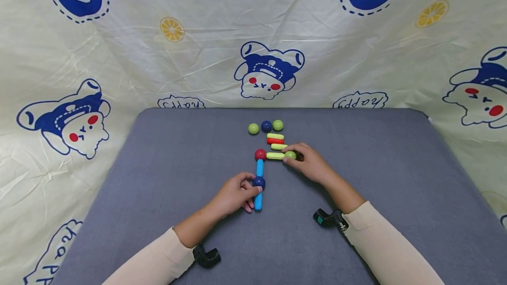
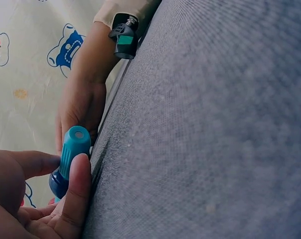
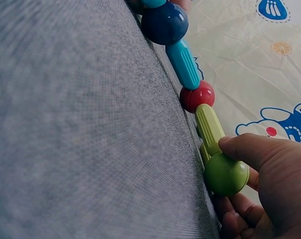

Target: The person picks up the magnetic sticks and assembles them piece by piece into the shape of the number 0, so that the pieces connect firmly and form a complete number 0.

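A chain of magnetic building pieces lies on the table, bent at a red ball (image 1: 260, 155). From it a blue rod (image 1: 259, 168) runs down to a dark blue ball (image 1: 259, 182), with another blue rod (image 1: 258, 202) beyond. My left hand (image 1: 236, 195) pinches the dark blue ball; the left wrist view shows the lower rod's end (image 2: 78, 134) between thumb and fingers. To the right of the red ball, a yellow-green rod (image 1: 275, 155) meets a green ball (image 1: 290, 155). My right hand (image 1: 310, 162) grips that green ball, thumb near the rod joint (image 3: 210, 124).
Behind the chain lie a loose yellow-green rod (image 1: 279, 147), a red rod (image 1: 275, 141) and another yellow-green rod (image 1: 275, 136). Farther back sit two green balls (image 1: 253, 128) and a dark blue ball (image 1: 266, 126). A printed cloth (image 1: 214, 69) hangs behind the grey table (image 1: 178, 157).
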A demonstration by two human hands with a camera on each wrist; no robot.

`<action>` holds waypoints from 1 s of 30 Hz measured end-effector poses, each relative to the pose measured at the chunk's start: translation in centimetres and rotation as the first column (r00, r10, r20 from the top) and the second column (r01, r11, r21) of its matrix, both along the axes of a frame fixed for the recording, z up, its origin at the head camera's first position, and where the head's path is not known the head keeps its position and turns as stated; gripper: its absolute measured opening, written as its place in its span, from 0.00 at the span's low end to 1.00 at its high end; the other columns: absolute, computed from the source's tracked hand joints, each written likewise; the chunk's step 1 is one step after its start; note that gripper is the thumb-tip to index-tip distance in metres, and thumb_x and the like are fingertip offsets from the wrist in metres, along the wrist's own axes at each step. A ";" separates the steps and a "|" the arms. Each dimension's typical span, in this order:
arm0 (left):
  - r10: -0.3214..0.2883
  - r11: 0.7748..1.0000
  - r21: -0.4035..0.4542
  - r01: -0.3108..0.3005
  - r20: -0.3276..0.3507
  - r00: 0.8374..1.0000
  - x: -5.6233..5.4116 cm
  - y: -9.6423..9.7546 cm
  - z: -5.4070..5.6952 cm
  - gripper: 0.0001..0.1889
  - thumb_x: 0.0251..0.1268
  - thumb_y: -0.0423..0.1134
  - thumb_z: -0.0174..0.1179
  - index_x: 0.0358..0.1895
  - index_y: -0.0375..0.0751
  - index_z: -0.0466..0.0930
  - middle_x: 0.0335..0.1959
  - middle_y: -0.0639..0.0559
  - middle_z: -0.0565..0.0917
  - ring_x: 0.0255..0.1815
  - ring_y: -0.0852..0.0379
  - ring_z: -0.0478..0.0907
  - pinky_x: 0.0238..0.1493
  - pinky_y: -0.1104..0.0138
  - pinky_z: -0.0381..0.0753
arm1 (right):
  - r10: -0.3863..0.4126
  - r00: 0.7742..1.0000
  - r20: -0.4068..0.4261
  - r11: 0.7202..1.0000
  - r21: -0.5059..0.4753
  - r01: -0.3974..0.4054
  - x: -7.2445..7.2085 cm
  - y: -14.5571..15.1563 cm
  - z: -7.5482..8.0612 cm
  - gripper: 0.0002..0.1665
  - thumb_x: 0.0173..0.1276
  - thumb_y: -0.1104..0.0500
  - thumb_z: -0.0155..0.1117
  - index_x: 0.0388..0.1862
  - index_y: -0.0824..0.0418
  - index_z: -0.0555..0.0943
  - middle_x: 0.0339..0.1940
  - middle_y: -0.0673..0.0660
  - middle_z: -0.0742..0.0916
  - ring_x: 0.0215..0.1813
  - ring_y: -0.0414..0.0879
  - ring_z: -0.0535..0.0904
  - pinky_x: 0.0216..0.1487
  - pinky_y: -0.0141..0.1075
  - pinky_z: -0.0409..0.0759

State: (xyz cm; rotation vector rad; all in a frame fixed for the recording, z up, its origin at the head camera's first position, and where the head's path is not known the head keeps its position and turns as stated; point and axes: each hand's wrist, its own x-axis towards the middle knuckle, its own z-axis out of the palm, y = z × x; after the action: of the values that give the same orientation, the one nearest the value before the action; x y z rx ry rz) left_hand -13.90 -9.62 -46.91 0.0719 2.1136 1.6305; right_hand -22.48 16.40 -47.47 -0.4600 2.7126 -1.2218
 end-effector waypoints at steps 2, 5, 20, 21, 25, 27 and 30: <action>0.000 1.000 0.001 0.000 0.001 1.000 0.0 0.0 0.0 0.25 0.71 0.43 0.64 0.65 0.35 0.70 0.32 0.45 0.80 0.19 0.59 0.79 0.24 0.65 0.85 | 0.000 1.000 -0.001 1.000 -0.003 0.000 0.0 0.0 -0.1 0.17 0.72 0.53 0.66 0.57 0.55 0.83 0.50 0.60 0.81 0.47 0.50 0.73 0.48 0.40 0.71; 0.000 1.000 0.001 0.000 0.004 1.000 0.0 -0.1 0.0 0.24 0.73 0.42 0.62 0.65 0.35 0.70 0.33 0.45 0.79 0.19 0.59 0.79 0.24 0.65 0.85 | 0.002 1.000 -0.005 1.000 -0.009 -0.002 0.0 0.0 -0.1 0.17 0.72 0.54 0.67 0.57 0.55 0.83 0.50 0.60 0.81 0.47 0.51 0.73 0.48 0.40 0.71; -0.003 1.000 0.009 0.003 0.000 1.000 -0.2 -0.1 -0.2 0.24 0.72 0.43 0.63 0.64 0.36 0.71 0.33 0.44 0.79 0.18 0.59 0.79 0.22 0.66 0.84 | 0.009 1.000 -0.014 1.000 -0.010 -0.009 -0.1 0.2 -0.2 0.17 0.72 0.54 0.67 0.57 0.55 0.83 0.53 0.60 0.82 0.48 0.51 0.74 0.49 0.40 0.72; -0.004 1.000 0.011 0.004 -0.002 1.000 -0.2 -0.1 -0.2 0.23 0.72 0.43 0.63 0.64 0.36 0.72 0.33 0.44 0.79 0.18 0.59 0.78 0.22 0.66 0.83 | 0.009 1.000 -0.014 1.000 -0.009 -0.009 -0.1 0.2 -0.2 0.17 0.72 0.53 0.67 0.57 0.55 0.83 0.53 0.60 0.82 0.48 0.51 0.74 0.49 0.40 0.72; -0.002 1.000 0.003 0.002 -0.021 1.000 -0.3 -0.3 -0.1 0.22 0.72 0.44 0.63 0.62 0.37 0.73 0.33 0.45 0.79 0.16 0.59 0.77 0.20 0.66 0.82 | 0.010 1.000 -0.011 1.000 -0.004 -0.010 -0.1 0.2 -0.2 0.17 0.72 0.53 0.67 0.58 0.54 0.83 0.53 0.60 0.81 0.48 0.51 0.74 0.49 0.40 0.71; 0.002 1.000 -0.008 -0.003 -0.039 0.999 -0.3 -0.4 -0.1 0.22 0.72 0.45 0.63 0.61 0.37 0.74 0.32 0.45 0.79 0.16 0.59 0.76 0.18 0.66 0.81 | 0.011 1.000 -0.010 1.000 0.000 -0.011 -0.1 0.2 -0.3 0.17 0.72 0.52 0.67 0.58 0.54 0.83 0.53 0.60 0.82 0.49 0.51 0.74 0.49 0.40 0.71; 0.018 0.999 -0.032 -0.020 -0.072 0.997 -0.6 -0.6 0.0 0.21 0.71 0.46 0.64 0.60 0.39 0.76 0.33 0.46 0.80 0.18 0.58 0.76 0.18 0.64 0.81 | 0.010 1.000 -0.011 1.000 0.004 -0.010 -0.1 0.2 -0.3 0.18 0.72 0.51 0.67 0.58 0.54 0.83 0.54 0.60 0.82 0.49 0.51 0.74 0.49 0.40 0.71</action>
State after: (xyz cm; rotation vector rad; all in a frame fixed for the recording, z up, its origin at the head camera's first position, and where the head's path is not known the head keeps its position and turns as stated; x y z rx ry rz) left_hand -14.47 -10.24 -46.95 0.1008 2.2000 1.6265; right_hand -22.58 16.58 -47.74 -0.4806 2.7177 -1.2146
